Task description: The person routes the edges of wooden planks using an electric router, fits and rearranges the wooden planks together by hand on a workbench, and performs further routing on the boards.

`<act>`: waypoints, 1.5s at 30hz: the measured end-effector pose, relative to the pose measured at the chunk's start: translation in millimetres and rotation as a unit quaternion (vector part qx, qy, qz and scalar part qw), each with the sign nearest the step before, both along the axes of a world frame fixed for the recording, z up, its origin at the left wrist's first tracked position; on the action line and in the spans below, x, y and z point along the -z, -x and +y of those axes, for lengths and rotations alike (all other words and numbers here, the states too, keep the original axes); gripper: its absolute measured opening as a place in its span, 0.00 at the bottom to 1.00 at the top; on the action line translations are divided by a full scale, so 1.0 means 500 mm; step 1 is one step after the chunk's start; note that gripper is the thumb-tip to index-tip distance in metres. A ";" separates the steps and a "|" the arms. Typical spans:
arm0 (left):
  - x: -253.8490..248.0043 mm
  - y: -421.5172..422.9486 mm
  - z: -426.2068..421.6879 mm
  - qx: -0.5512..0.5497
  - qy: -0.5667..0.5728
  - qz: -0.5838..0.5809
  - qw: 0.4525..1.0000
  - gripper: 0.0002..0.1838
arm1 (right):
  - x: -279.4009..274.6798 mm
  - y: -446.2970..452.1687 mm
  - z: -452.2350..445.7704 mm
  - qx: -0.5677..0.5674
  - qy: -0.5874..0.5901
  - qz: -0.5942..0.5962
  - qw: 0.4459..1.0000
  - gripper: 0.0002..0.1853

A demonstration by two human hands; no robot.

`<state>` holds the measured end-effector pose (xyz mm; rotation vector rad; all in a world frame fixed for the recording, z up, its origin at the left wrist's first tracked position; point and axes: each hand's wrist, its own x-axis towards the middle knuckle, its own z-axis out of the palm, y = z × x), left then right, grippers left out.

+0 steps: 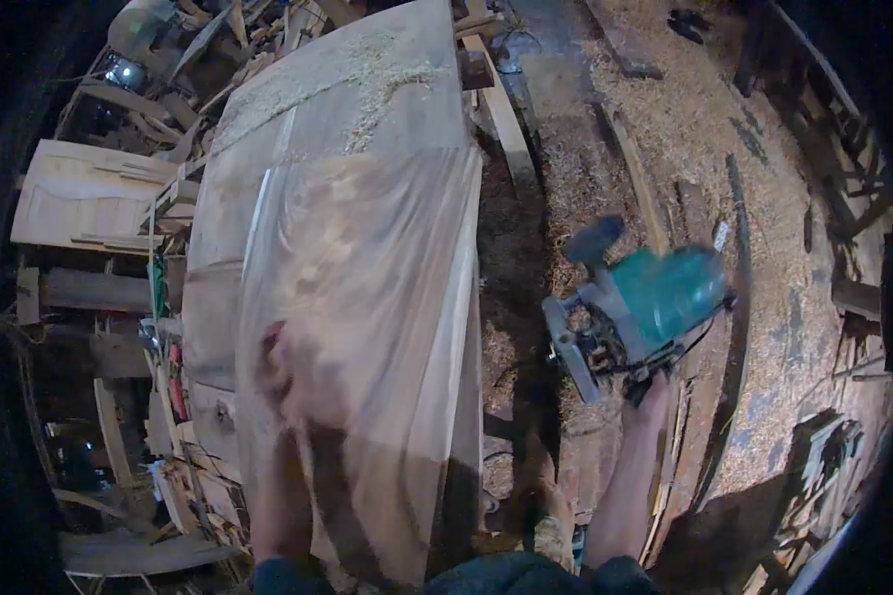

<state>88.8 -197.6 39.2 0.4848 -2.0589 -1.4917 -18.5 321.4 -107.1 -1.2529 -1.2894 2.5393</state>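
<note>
Right hand [650, 397] at work here, its grip closed round the lower handle of a green router [660, 297], and the tool lies over on its side in the air, base plate toward the left, the other dark handle poking up at the far side! It's out to the right of the wooden panel [387, 258], well apart from it, with the floor [774, 347] showing behind, thick with shavings. Over to the left hand [303, 382], low on the left part of that panel, and it's a blur; whether its fingers are spread or pressed together, I cannot tell, nor whether they touch the wood or sit just above it. The panel itself lies flat, streaked with bold grain, pale along its right edge, a dusting of sawdust [318, 263] over the middle. Beneath it, the broad wooden surface [268, 109] runs on toward the far end, where loose shavings [377, 84] are heaped. Out left, a lighter panel [94, 198] with a curved line across it, thin strips lying on top, and offcuts crowding all round! On the right, a long timber strip [640, 183] lies on the floor, and down in the corner, a scrap pile [824, 476] of jumbled wood.
</note>
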 end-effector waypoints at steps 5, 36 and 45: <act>-0.151 0.239 0.240 0.191 -0.072 -0.070 0.977 0.22 | -0.200 0.086 -0.019 -0.059 -0.112 0.238 0.963 0.21; -0.077 0.264 0.318 0.183 0.342 -0.283 0.877 0.35 | -0.421 0.113 -0.264 -0.155 -0.201 0.275 0.927 0.21; -0.024 0.273 0.323 0.111 0.378 -0.213 0.894 0.29 | -0.438 0.109 -0.266 -0.157 -0.193 0.231 0.941 0.19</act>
